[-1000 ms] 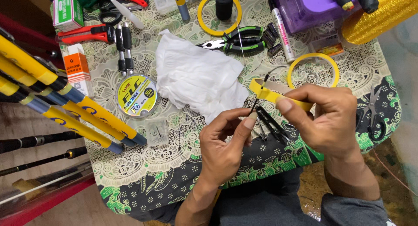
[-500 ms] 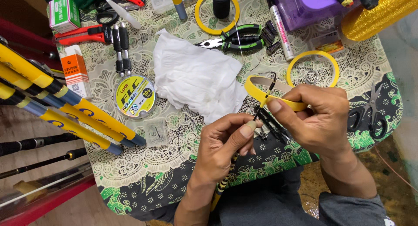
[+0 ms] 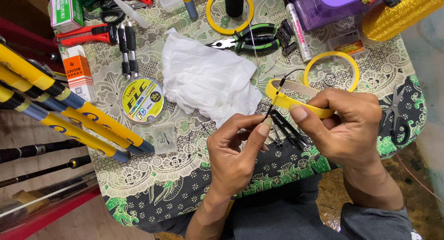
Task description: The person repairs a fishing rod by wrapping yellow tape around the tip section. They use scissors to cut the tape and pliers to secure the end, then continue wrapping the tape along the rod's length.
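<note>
Several yellow-and-blue rods (image 3: 69, 113) lay slanted over the left edge of my desk (image 3: 152, 175), whose cloth was green-and-cream with a lace pattern. Crumpled white tissue (image 3: 208, 80) sat mid-desk, beside a round yellow-labelled line spool (image 3: 141, 100) and a narrow orange-and-white box (image 3: 79, 73); a small green-and-white box (image 3: 65, 10) stood at the far left corner. My right hand (image 3: 344, 127) was clamped on a yellow tape ring (image 3: 286, 100). My left hand (image 3: 238, 150) pinched together on a thin black rod tip (image 3: 274, 101), touching the ring.
</note>
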